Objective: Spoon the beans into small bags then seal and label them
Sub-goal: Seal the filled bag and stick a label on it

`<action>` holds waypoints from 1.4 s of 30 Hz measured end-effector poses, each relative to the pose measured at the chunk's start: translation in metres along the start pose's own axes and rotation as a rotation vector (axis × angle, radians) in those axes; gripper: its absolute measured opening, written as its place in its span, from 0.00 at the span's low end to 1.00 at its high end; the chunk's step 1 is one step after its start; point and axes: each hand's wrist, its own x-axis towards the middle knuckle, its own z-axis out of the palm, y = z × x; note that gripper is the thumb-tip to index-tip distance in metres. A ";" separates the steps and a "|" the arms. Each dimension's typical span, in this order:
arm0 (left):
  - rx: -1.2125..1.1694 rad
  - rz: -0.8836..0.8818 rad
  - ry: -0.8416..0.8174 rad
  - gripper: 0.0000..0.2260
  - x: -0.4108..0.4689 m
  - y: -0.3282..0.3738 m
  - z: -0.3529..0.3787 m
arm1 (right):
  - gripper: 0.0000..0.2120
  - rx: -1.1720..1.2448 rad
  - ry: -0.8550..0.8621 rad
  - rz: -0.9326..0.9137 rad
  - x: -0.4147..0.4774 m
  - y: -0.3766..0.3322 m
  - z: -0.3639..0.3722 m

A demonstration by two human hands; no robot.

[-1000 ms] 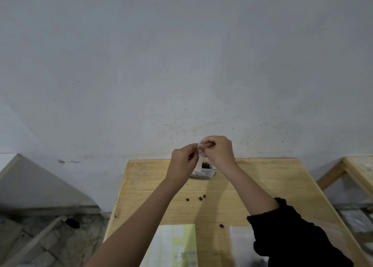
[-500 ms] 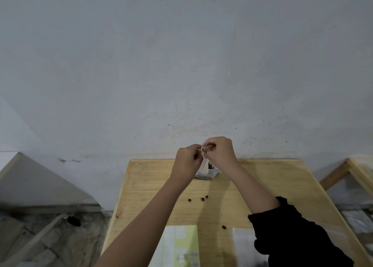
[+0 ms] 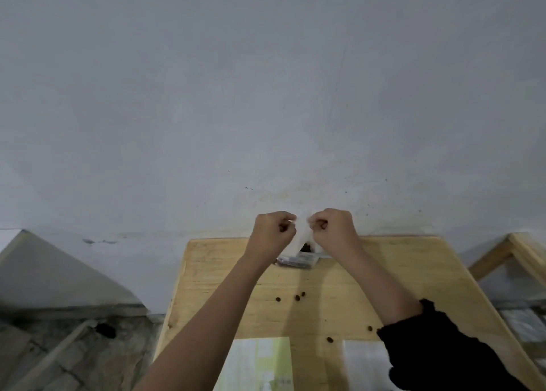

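Bare grey wall (image 3: 266, 95) behind, wood counter (image 3: 384, 287) below. Pinching small bag (image 3: 299, 237) by top edge w/ both: left grip (image 3: 273, 232) on left corner, right grip (image 3: 332, 231) on right corner, fingers curled tight on film. Held in air over far end of counter, just above flat stack of bags (image 3: 298, 262); few dark beans (image 3: 305, 246) visible at bag bottom. Prob sealing step, approx mid-task — can't tell if mouth closed yet.

Risks from here:
- Pulling corners apart instead of pressing along mouth → reopens it, dumps beans. Loose beans (image 3: 297, 297) scattered mid-counter, so spilling clearly easy.
- Pressing only at corners → gap in middle of seal, leak later when laid flat.
- Working mid-air w/o support → slip out of pinch, drop onto stack or off far edge by wall.
- Tilting while sealing → bean jam in closure strip, no full seal.
- Sweeping forearm across loose beans when reaching back to label sheet (image 3: 260, 361) at near edge → more on floor.

Safer — lower to counter, run pinch across full width, tug-check before labelling.
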 end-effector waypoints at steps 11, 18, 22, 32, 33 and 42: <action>0.132 0.211 -0.459 0.58 -0.004 0.010 0.006 | 0.07 0.273 -0.134 0.070 0.016 -0.013 -0.036; 0.140 0.348 -0.175 0.49 -0.003 0.007 0.010 | 0.08 0.055 -0.158 -0.073 0.020 -0.010 -0.043; 0.134 0.316 -0.107 0.48 -0.001 0.008 0.012 | 0.06 0.118 -0.040 -0.129 0.014 -0.010 -0.039; 0.116 0.477 0.018 0.35 -0.005 0.012 0.016 | 0.18 0.002 -0.246 0.015 0.013 -0.017 -0.025; 0.135 0.462 -0.007 0.36 -0.004 0.007 0.016 | 0.19 -0.005 -0.248 0.014 0.013 -0.017 -0.026; 0.126 0.413 -0.114 0.36 -0.003 -0.006 0.012 | 0.21 -0.030 -0.334 0.113 0.017 -0.017 -0.015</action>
